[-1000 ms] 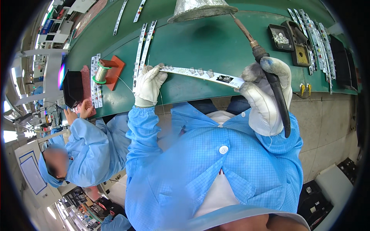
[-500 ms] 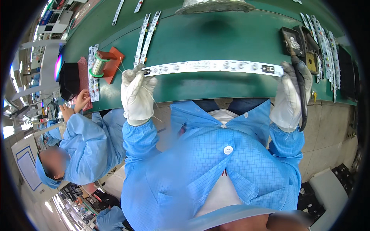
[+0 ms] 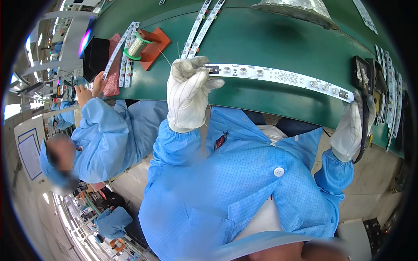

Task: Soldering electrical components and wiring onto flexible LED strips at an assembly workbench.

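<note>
A white LED strip board with round lenses is stretched between my two gloved hands over the bench edge, its right end lower than its left. My left hand pinches the strip's left end, and a thin solder wire sticks out by its fingers. At the other end my right hand grips the strip, with a soldering iron with a black cable held along the same hand. The iron's tip end points toward a small black tray.
On the green bench stand a solder spool on a red stand, two more strips, a metal fume hood and a strip stack at right. At left, a co-worker's hand holds another strip.
My view has turned, so the bench appears tilted. The strip in my hands now slopes down to the right. The co-worker has lifted one end of a strip at left.
</note>
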Tool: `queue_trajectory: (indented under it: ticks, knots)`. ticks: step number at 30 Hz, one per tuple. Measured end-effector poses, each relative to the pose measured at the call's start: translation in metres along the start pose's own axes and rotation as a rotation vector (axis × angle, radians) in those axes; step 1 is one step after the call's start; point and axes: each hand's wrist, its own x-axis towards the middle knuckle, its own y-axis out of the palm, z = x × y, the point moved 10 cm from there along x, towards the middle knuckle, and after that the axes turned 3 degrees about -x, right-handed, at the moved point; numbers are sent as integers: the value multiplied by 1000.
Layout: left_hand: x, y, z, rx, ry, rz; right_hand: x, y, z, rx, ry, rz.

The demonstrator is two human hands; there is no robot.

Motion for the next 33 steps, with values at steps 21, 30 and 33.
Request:
queue_trajectory:
  ticks: [21, 30, 33]
  knots:
    - [6, -14, 22, 507, -60, -164, -3, 0, -23, 422, 192, 88]
    - [-21, 132, 36, 1044, 504, 574, -8, 9, 15, 243, -97, 135]
    - [-36, 199, 60, 1198, 619, 887, -10, 10, 15, 207, -130, 182]
